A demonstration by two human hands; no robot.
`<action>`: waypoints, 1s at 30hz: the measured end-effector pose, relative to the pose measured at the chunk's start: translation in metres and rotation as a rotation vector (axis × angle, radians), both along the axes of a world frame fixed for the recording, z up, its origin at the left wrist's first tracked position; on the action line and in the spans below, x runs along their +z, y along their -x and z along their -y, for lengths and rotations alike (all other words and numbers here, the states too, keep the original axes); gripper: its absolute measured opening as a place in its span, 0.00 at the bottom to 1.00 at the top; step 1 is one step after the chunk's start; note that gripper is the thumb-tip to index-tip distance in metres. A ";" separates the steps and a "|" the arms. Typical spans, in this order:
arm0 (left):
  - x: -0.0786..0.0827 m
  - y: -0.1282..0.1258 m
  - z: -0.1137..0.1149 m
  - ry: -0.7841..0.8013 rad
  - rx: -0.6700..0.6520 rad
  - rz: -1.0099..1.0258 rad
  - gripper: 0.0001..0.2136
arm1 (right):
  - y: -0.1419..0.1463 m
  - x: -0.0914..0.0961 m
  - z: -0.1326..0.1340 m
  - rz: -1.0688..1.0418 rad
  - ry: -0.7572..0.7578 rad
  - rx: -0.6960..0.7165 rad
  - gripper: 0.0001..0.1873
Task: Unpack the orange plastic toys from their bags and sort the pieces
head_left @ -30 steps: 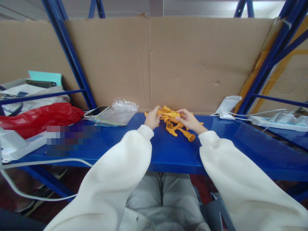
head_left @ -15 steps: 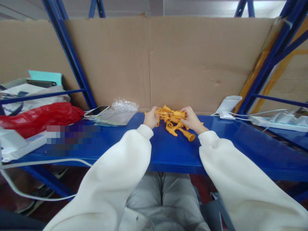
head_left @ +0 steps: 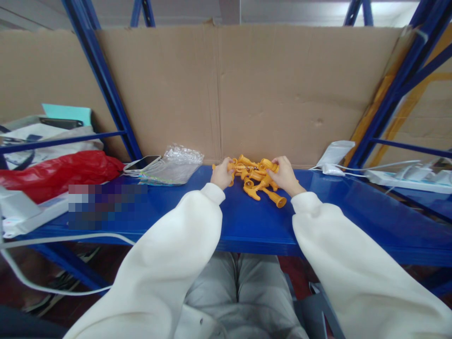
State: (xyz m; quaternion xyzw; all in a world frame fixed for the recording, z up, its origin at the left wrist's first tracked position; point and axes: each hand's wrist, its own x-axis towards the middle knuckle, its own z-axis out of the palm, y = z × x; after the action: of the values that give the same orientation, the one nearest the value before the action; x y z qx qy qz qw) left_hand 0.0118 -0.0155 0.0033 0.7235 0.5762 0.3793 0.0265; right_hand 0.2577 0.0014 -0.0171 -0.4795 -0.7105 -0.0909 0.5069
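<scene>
A loose pile of orange-yellow plastic toy parts [head_left: 252,192] lies on the blue tabletop [head_left: 247,226] near the cardboard. At the pile's left end, my left hand [head_left: 221,174] has its fingers closed around a yellow plastic part [head_left: 231,166]. My right hand [head_left: 284,175] pinches another yellow plastic part [head_left: 268,164], with a curved end, on the right side. Closest to me, a yellow tube-like part [head_left: 278,199] with a flared round opening rests on the table. The fingertips are partly hidden, and the exact shapes of the gripped parts are too small to make out.
Behind the pile stands a tall cardboard panel [head_left: 282,94] between blue metal posts. To the left lie a clear plastic packet [head_left: 173,167], a phone [head_left: 143,163] and a red plastic bag [head_left: 67,174]. A white power strip [head_left: 409,181] with cables is at right.
My right hand has shifted slightly right, and the part in it has turned, now showing a curved end. My left hand stays in nearly the same place.
</scene>
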 end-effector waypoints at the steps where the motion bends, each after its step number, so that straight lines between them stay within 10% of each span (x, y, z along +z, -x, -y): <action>1: 0.000 0.000 0.000 0.004 0.000 -0.004 0.14 | 0.000 0.000 -0.001 -0.011 0.000 -0.016 0.13; 6: 0.002 -0.001 0.002 0.023 0.016 -0.025 0.15 | 0.000 0.001 0.003 -0.045 -0.018 -0.023 0.29; 19: 0.002 -0.001 0.002 0.031 0.007 -0.044 0.14 | 0.006 0.008 0.014 -0.078 0.262 -0.151 0.20; 30: 0.000 -0.001 0.002 0.030 -0.002 -0.019 0.13 | 0.000 0.005 0.007 -0.146 0.197 -0.082 0.18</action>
State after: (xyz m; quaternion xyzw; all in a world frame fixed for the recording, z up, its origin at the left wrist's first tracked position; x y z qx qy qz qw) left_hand 0.0133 -0.0174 0.0037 0.7274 0.5812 0.3635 0.0323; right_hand 0.2577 -0.0054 -0.0124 -0.5610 -0.6570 -0.0063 0.5035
